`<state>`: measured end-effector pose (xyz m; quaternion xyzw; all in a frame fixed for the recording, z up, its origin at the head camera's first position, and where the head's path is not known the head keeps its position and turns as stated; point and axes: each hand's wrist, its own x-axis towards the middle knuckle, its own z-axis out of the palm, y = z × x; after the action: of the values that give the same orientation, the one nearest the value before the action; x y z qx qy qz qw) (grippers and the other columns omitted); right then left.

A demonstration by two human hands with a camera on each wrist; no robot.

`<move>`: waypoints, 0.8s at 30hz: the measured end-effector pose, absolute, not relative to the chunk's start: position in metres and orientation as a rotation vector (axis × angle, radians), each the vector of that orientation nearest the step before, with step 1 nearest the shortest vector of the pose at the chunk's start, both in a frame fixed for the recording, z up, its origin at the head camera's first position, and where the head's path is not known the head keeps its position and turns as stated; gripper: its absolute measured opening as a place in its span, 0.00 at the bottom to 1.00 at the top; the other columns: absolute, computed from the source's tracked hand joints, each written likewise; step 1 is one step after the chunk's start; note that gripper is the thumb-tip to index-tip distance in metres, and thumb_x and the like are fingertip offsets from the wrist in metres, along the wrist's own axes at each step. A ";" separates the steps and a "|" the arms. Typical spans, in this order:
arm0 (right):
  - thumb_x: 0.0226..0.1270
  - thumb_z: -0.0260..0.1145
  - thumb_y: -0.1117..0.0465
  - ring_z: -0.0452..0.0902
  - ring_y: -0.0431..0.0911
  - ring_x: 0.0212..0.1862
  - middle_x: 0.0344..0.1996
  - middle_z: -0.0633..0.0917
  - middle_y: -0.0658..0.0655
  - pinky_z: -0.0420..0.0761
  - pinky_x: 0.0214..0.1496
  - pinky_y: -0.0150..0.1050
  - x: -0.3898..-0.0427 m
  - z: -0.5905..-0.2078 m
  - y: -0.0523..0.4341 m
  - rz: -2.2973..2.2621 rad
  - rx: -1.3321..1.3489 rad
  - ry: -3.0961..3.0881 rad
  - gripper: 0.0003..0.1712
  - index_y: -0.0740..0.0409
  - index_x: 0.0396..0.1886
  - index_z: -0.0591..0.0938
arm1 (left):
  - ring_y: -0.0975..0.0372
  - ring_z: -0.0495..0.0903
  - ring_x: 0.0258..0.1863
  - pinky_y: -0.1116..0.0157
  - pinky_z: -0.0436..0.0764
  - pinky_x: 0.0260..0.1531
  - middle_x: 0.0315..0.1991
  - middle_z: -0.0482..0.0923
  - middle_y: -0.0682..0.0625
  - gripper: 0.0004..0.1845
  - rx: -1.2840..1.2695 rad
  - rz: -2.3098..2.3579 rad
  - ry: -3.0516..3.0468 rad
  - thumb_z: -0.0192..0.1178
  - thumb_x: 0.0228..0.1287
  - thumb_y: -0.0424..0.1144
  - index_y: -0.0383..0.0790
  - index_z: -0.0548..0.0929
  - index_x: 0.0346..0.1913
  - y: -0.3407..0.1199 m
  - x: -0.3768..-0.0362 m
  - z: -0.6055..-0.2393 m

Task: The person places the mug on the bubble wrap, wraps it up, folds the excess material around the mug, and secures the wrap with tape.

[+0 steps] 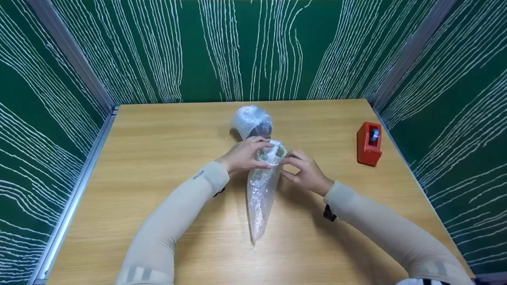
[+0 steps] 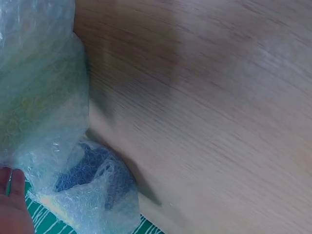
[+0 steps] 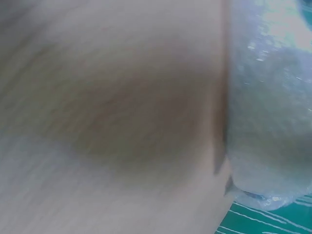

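A bubble-wrapped bundle lies on the wooden table, tapering to a point toward me. My left hand grips its wide far end, fingers curled over the wrap. My right hand pinches the same end from the right side. Just behind it sits a second bubble-wrapped round object with something dark inside. In the left wrist view the bubble wrap fills the left side, a dark wrapped object shows below, and my fingertips touch the wrap. The right wrist view is blurred, with bubble wrap at the right.
A red tape dispenser stands near the table's right edge. Green walls with white wavy lines close in the table on three sides, with metal frame posts at the back corners.
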<state>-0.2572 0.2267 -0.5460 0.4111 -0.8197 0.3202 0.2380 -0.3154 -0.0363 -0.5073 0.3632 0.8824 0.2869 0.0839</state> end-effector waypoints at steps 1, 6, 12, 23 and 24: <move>0.52 0.85 0.73 0.84 0.55 0.47 0.44 0.88 0.61 0.90 0.49 0.47 -0.256 -0.548 0.228 0.821 1.168 -2.234 0.19 0.62 0.44 0.90 | 0.52 0.67 0.81 0.47 0.69 0.81 0.79 0.71 0.50 0.37 1.094 0.854 2.622 0.74 0.69 0.59 0.56 0.77 0.78 -0.036 -0.315 -0.506; 0.47 0.88 0.67 0.87 0.58 0.52 0.49 0.91 0.61 0.90 0.53 0.54 -0.249 -0.557 0.231 0.610 1.368 -2.212 0.24 0.61 0.46 0.90 | 0.50 0.63 0.82 0.46 0.69 0.80 0.83 0.65 0.46 0.32 1.158 0.774 2.600 0.69 0.74 0.58 0.65 0.76 0.78 -0.035 -0.312 -0.504; 0.49 0.89 0.57 0.88 0.55 0.55 0.54 0.91 0.60 0.88 0.56 0.53 -0.239 -0.565 0.229 0.465 1.520 -2.243 0.28 0.58 0.50 0.89 | 0.50 0.59 0.84 0.47 0.67 0.81 0.85 0.61 0.46 0.27 1.185 0.695 2.589 0.66 0.76 0.58 0.68 0.80 0.75 -0.035 -0.312 -0.503; 0.59 0.85 0.45 0.87 0.51 0.58 0.54 0.92 0.54 0.87 0.61 0.50 -0.229 -0.579 0.215 0.183 1.648 -2.204 0.28 0.52 0.54 0.89 | 0.48 0.62 0.82 0.46 0.67 0.81 0.84 0.63 0.42 0.28 1.243 0.635 2.593 0.64 0.77 0.59 0.64 0.79 0.76 -0.036 -0.316 -0.502; 0.58 0.85 0.45 0.87 0.51 0.58 0.53 0.91 0.54 0.87 0.60 0.50 -0.229 -0.579 0.213 0.157 1.652 -2.190 0.28 0.52 0.54 0.89 | 0.48 0.62 0.82 0.47 0.66 0.81 0.84 0.62 0.43 0.28 1.240 0.636 2.592 0.64 0.77 0.59 0.64 0.79 0.76 -0.036 -0.316 -0.502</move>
<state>-0.2286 0.2130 -0.5794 0.5896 -0.7817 0.0561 0.1955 -0.3161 -0.0364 -0.5017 0.4194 0.8763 0.2150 0.0993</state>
